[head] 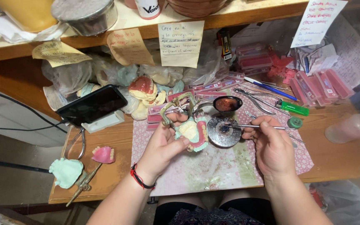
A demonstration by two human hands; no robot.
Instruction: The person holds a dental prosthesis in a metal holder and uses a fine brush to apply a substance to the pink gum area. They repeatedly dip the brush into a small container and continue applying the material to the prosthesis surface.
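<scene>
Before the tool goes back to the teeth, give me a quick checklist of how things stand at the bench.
1. Denture model held firmly: ok, the left hand cups it, with the brass articulator frame above the fingers.
2. Metal wax tool gripped: ok, the right hand pinches it like a pen.
3. Tool tip placed: ok, it lies over the round metal dish.
4. Wax on the tip: cannot tell, too small.
5. Small dark bowl upright: ok, behind the dish.
6. Pliers and green lighter out of the way: ok, behind the right hand.
</scene>
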